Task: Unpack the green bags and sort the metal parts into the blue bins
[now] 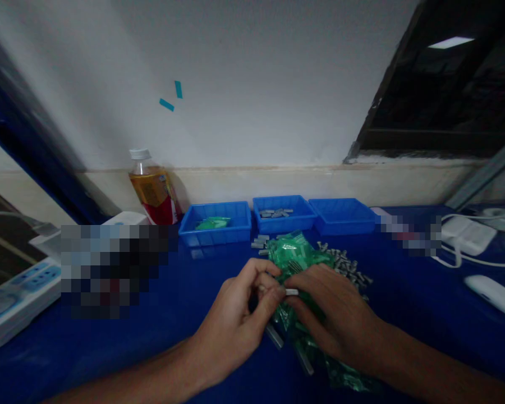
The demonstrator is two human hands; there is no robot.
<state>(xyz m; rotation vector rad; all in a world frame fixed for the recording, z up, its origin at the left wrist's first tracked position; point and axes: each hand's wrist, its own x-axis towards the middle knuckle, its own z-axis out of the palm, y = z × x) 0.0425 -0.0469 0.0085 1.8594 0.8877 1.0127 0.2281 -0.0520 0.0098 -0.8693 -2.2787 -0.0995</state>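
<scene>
My left hand (246,314) is closed, thumb and fingers pinching a small silver metal post (292,292). My right hand (340,311) curls over from the other side, its fingertips at the post's free end; what lies under those fingers is hidden. Green plastic bags (292,249) lie beneath and behind both hands, partly covered by them. Two longer metal posts, one a loose post (274,336), rest on the blue table below my hands. To the right of the bags is a scattered pile of small metal screws (349,266).
Three blue bins stand along the wall: a left bin (214,233) with green bags, a middle bin (284,221) with metal pieces, and a right bin (343,221). A drink bottle (154,191) and power strip (29,286) are left; white chargers (467,233) and a white case (494,294) are right.
</scene>
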